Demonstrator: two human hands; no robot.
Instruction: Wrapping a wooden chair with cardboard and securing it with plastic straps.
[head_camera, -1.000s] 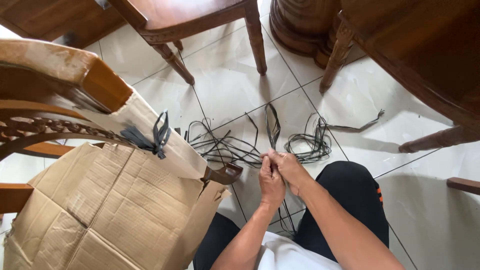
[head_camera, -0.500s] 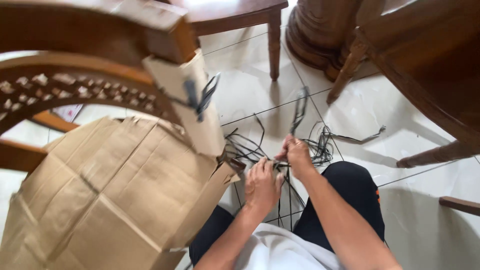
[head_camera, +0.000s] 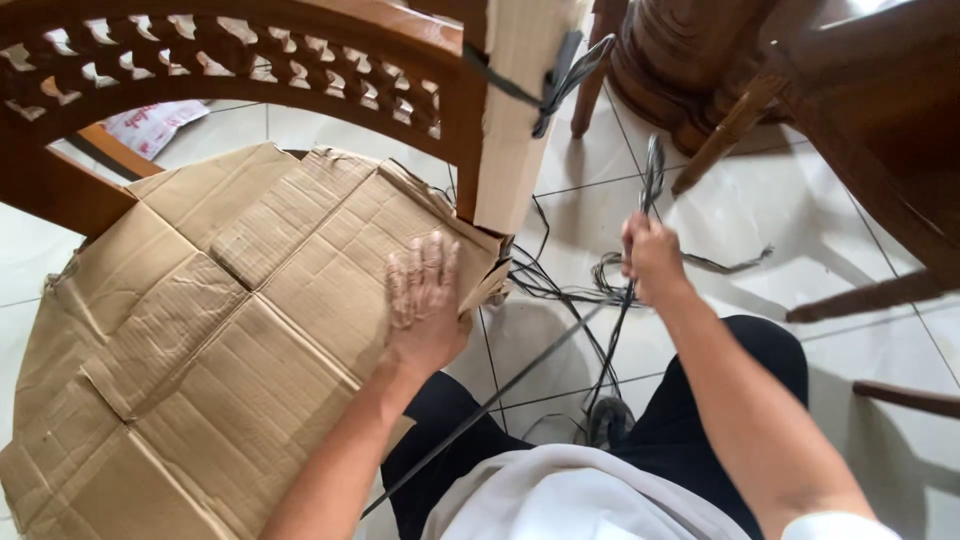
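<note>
My left hand (head_camera: 425, 300) lies flat, fingers spread, on the near corner of a sheet of creased brown cardboard (head_camera: 200, 330) that covers a wooden chair seat. My right hand (head_camera: 650, 255) is raised above the floor and closed around a bundle of thin black straps (head_camera: 652, 170), which stick up from the fist and trail down from it toward my lap. A cardboard strip (head_camera: 515, 110) wraps the chair's upright post and is tied on with a black strap (head_camera: 555, 80). More black straps (head_camera: 610, 280) lie tangled on the white tiles.
The carved wooden chair back (head_camera: 230, 60) arches across the top left. Dark wooden furniture legs (head_camera: 735, 125) and a round pedestal base (head_camera: 680, 70) stand at top right. Another wooden leg (head_camera: 865, 295) crosses the tiles at right. My black-trousered legs (head_camera: 740, 370) are below.
My left hand let go of the straps and moved left onto the cardboard. My right hand lifted the strap bundle up and to the right. The view swung left and down over the chair.
</note>
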